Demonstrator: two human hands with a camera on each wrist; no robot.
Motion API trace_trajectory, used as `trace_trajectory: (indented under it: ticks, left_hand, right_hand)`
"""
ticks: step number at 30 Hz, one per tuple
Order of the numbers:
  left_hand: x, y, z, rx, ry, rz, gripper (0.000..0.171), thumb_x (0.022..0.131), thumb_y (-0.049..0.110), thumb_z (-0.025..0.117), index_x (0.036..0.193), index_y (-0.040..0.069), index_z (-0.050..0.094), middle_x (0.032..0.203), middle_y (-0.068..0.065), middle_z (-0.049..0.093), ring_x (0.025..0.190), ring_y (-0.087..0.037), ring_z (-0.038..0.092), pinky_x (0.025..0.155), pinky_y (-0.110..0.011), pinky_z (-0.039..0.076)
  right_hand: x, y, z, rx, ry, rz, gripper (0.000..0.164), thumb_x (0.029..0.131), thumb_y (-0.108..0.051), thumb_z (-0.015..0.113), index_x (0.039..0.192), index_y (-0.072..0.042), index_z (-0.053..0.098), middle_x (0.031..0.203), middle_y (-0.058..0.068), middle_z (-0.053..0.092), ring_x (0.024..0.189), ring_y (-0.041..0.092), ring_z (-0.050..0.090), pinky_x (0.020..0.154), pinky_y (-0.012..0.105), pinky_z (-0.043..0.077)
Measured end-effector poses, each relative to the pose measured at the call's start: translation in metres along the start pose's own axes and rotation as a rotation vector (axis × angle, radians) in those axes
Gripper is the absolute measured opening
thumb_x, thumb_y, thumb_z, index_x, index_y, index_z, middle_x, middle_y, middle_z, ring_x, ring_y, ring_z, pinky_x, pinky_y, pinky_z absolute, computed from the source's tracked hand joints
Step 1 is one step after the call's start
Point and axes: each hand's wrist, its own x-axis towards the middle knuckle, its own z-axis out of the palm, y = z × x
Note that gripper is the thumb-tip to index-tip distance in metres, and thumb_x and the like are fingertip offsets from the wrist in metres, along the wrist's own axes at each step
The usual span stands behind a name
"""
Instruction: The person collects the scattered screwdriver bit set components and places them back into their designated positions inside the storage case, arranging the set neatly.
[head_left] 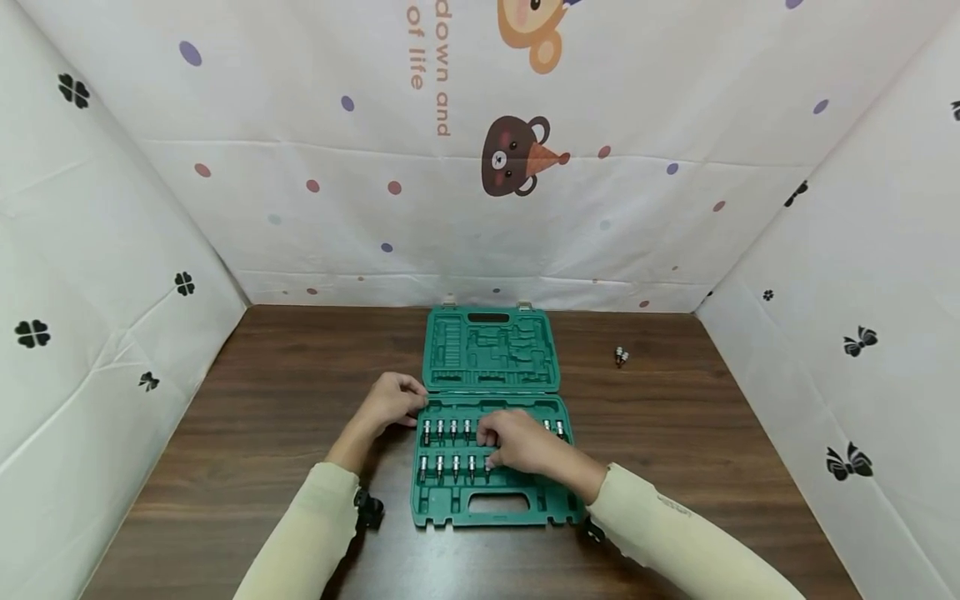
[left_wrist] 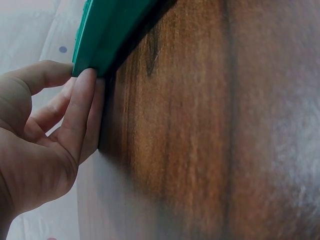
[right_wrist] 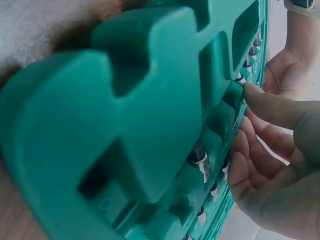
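A green bit-socket case point(head_left: 441, 507) lies open on the table, its base toward me, with two rows of silver bit sockets point(head_left: 456, 467) in the slots. At the base's upper left edge, my left hand point(head_left: 393, 400) pinches the case's rim between thumb and fingertips; the left wrist view shows the fingertips on the green edge point(left_wrist: 97, 42). Over the middle of the rows, my right hand point(head_left: 517, 442) has its thumb point(right_wrist: 260, 97) pressed on a bit socket in the lower row. Its other fingers are loosely bent, apart from the thumb, and the hand hides part of the upper row.
The case's lid point(head_left: 491, 350) lies folded back behind the base, its moulded recesses facing up. Two small loose bit sockets point(head_left: 621, 357) lie on the brown wooden table point(head_left: 660, 417) to the right of the lid. Printed white sheets point(head_left: 300, 225) stand around the table's back and sides.
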Motion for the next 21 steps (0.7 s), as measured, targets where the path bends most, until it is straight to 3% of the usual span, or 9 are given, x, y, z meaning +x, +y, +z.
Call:
trace_trajectory:
  ticks: [10, 21]
  left_hand:
    - [-0.0016, -0.0003, -0.0012, 0.003, -0.001, 0.004, 0.011, 0.098, 0.004, 0.068, 0.105, -0.001, 0.073, 0.108, -0.017, 0.068, 0.087, -0.024, 0.069, 0.065, -0.037, 0.065]
    - [-0.0007, -0.0003, -0.0003, -0.006, 0.000, -0.004, 0.011, 0.097, 0.003, 0.068, 0.105, -0.001, 0.073, 0.108, -0.016, 0.068, 0.087, -0.024, 0.069, 0.065, -0.036, 0.065]
  right_hand:
    - [0.0049, -0.0044, -0.0038, 0.007, -0.026, 0.054, 0.022, 0.082, -0.010, 0.088, 0.091, -0.015, 0.070, 0.089, -0.002, 0.064, 0.078, 0.008, 0.055, 0.069, 0.026, 0.051]
    - [0.0064, -0.0003, -0.0030, -0.017, -0.030, 0.039, 0.019, 0.085, -0.014, 0.086, 0.090, -0.019, 0.068, 0.086, -0.007, 0.062, 0.076, 0.006, 0.055, 0.067, 0.024, 0.051]
